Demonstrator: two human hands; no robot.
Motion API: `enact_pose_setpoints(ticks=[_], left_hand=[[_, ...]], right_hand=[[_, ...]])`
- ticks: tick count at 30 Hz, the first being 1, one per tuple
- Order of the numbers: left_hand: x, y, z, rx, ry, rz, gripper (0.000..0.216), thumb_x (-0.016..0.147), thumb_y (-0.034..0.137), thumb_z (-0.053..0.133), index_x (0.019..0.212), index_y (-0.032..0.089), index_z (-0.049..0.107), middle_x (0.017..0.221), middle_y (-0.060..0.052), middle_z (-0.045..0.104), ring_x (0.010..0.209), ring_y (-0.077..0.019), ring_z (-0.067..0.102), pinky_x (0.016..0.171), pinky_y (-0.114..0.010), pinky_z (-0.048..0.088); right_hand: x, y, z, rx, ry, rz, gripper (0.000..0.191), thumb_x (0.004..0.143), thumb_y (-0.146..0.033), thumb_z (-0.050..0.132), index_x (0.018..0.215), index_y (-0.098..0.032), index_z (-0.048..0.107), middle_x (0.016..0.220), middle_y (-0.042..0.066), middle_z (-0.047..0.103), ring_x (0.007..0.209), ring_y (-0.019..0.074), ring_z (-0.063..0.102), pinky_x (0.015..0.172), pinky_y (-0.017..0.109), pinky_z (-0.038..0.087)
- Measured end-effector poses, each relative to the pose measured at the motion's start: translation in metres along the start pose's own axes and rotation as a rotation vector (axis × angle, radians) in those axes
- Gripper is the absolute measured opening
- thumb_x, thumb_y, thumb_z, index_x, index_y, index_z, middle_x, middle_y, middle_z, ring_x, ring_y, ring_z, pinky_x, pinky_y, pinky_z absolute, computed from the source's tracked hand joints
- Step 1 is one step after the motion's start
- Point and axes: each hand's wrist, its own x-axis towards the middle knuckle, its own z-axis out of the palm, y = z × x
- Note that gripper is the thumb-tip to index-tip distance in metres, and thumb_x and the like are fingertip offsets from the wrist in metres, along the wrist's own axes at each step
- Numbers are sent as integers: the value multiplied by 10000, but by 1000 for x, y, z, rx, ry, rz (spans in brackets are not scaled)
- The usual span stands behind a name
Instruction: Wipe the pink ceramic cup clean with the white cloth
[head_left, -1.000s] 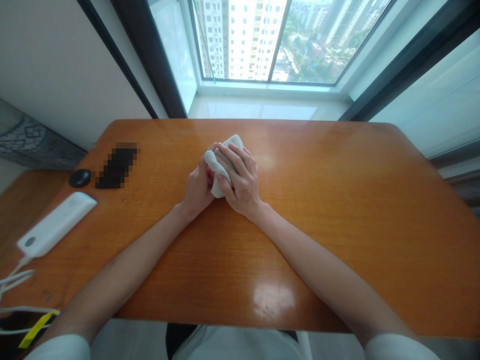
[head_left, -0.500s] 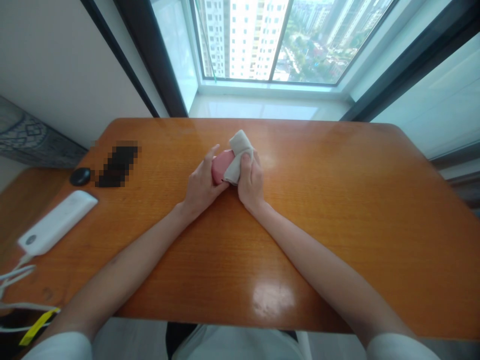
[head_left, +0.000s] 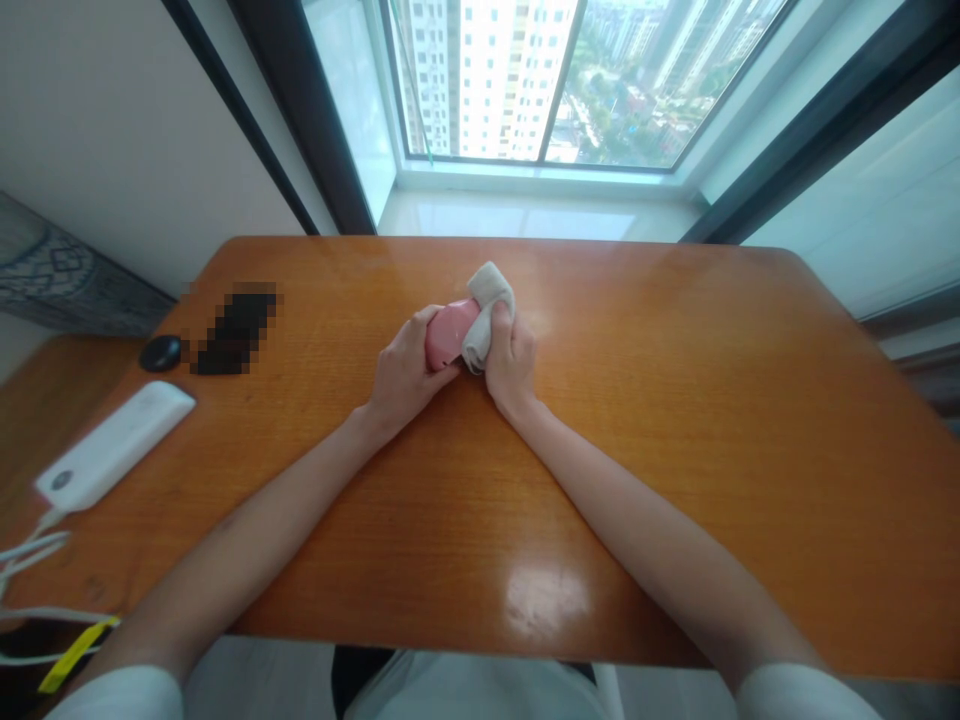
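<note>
A smooth pink rounded object [head_left: 450,333], its kind unclear, is gripped by my left hand [head_left: 406,362] over the far half of the table. Fingers lie along its left side and the thumb is under its near edge. My right hand [head_left: 512,362] pinches a folded pale grey cloth [head_left: 487,315], thumb on top. The cloth lies against the right end of the pink object and hides that part. Both hands are close together, near the table's middle.
The wooden table [head_left: 675,420] reaches back to a window sill [head_left: 540,212]. On the left are a white power strip-like box [head_left: 116,445] with cables, a black mouse-like object [head_left: 160,353] and a blurred-out dark item [head_left: 236,330]. A yellow tag [head_left: 75,658] sits at the near left.
My right hand and the cloth have shifted slightly right, baring more of the pink object. My left fingers, one raised before, have closed down on it.
</note>
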Motion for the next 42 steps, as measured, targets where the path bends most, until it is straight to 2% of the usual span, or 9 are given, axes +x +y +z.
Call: enact_pose_setpoints(ticks=[3,6,12,18,25,31,33,38,42], left_hand=[[-3,-3,2,-16,4,-31,540,1084,659,681,1460,296,544,1373,-99,794,1206,-341,821,980,-516,687],[-4,-5,3,-22,10,-59,402,1137,625,599,1386,310,575,1241,-76,810,1090,-325,842,920,-511,689],[-2,-2,2,11,5,8,696,1002,625,781,1554,312,494,1499,-117,759,1331,-374,783,1054,-552,680],[-5,-10,6,-22,-6,-30,419,1085,546,638,1430,317,578,1309,-110,808,1181,-375,835,981,-557,693],[-2,0,0,15,-7,16,697,1019,633,763,1558,278,499,1490,-130,760,1316,-389,796,1034,-552,694],[-6,-11,3,37,-44,-63,289,1108,510,623,1293,288,627,1238,-96,820,1139,-343,854,956,-500,703],[-4,-8,2,30,-26,-55,356,1083,520,665,1360,303,615,1335,-100,808,1225,-369,836,1002,-534,699],[-2,0,-1,17,-24,-29,726,968,527,830,1569,301,493,1536,-120,745,1356,-372,777,1094,-551,679],[-5,-9,2,38,-44,-77,424,1064,521,702,1396,277,603,1310,-131,818,1145,-351,836,971,-535,699]], right_hand=[[-5,-10,-6,-102,-129,-313,496,1217,-475,388,1489,-259,742,1553,132,769,1581,320,634,1366,594,491],[-7,-15,-7,-170,-209,-460,498,1207,-445,393,1570,-314,708,1629,88,731,1659,314,563,1437,628,392],[0,-1,-2,19,-15,-3,595,1229,-570,308,1276,-228,794,1203,128,865,1245,286,806,1141,523,665],[-7,-15,-12,-143,-264,-517,471,1176,-454,473,1555,-336,728,1600,60,764,1652,331,575,1453,647,360],[-2,-2,-5,-16,-24,-86,565,1233,-532,315,1391,-239,770,1398,140,834,1387,294,757,1223,531,616],[-10,-16,-8,-172,-238,-590,462,1185,-402,492,1587,-308,699,1657,75,724,1658,339,566,1466,630,325],[-7,-14,-7,-151,-207,-516,462,1200,-414,451,1563,-283,707,1613,94,749,1626,326,596,1448,615,361],[0,-3,-6,-42,-50,-17,599,1237,-532,278,1291,-213,782,1224,140,856,1289,302,794,1174,531,640],[-9,-15,-9,-161,-180,-476,445,1205,-397,455,1538,-237,704,1600,126,749,1631,333,593,1421,604,414]])
